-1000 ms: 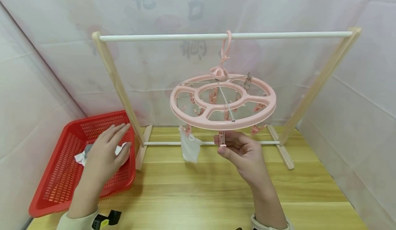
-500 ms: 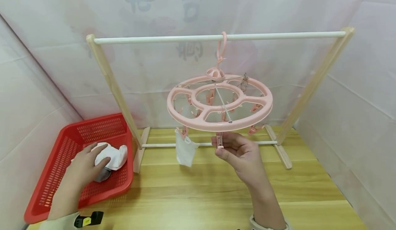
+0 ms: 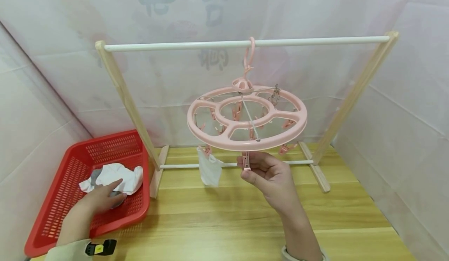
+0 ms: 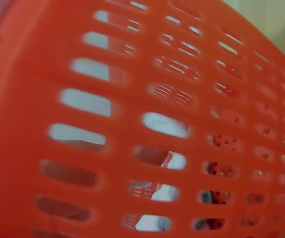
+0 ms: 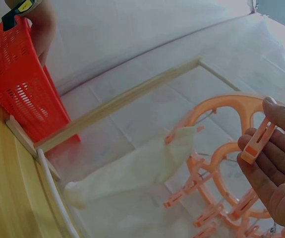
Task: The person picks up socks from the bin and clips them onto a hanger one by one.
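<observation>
My right hand (image 3: 271,177) pinches a pink clothespin (image 3: 246,161) hanging from the front rim of a round pink clip hanger (image 3: 224,141). In the right wrist view this clothespin (image 5: 258,141) lies between thumb and fingers. To its left a white sock (image 3: 209,170) hangs from another clip. My left hand (image 3: 99,199) reaches down into the red basket (image 3: 52,210), fingers extended over a small grey cloth item (image 3: 117,203). Beside its fingers lies a bunched white cloth (image 3: 119,177). The basket wall (image 4: 127,84) fills the left wrist view and mostly hides that hand.
The hanger hooks onto the white bar (image 3: 175,46) of a wooden stand (image 3: 122,89). Several other clips hang under the hanger, among them a pink clip (image 3: 285,148) at right. Stand and basket rest on a wood-grain table (image 3: 217,222), with pale curtains behind.
My left hand has moved left and lowered into the basket, onto the grey item, uncovering the white cloth. My right hand keeps its pinch on the clothespin.
</observation>
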`<action>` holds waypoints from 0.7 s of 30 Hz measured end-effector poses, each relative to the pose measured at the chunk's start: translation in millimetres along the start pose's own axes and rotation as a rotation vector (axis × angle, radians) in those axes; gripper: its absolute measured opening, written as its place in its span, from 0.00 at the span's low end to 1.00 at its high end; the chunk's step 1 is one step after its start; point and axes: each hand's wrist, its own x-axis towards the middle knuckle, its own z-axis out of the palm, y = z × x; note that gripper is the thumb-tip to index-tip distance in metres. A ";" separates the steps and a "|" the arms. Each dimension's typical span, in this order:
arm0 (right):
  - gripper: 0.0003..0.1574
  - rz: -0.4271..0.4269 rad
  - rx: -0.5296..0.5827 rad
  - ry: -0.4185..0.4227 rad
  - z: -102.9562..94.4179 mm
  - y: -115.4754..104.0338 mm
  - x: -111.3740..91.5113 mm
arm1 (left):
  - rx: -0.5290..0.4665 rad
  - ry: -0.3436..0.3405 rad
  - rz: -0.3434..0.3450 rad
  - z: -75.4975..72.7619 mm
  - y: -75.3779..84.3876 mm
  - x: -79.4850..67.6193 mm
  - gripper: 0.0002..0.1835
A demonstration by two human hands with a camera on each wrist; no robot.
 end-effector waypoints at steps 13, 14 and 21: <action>0.22 0.036 -0.033 0.008 1.2 -2.4 -0.1 | 0.022 -0.050 -0.041 5.2 5.2 1.9 0.44; 0.22 0.039 -0.033 0.008 1.4 -2.3 0.0 | 0.019 -0.059 -0.060 5.4 5.5 1.7 0.43; 0.22 0.043 -0.052 0.011 1.9 -0.7 -0.9 | 0.012 -0.085 -0.110 6.6 8.2 0.0 0.29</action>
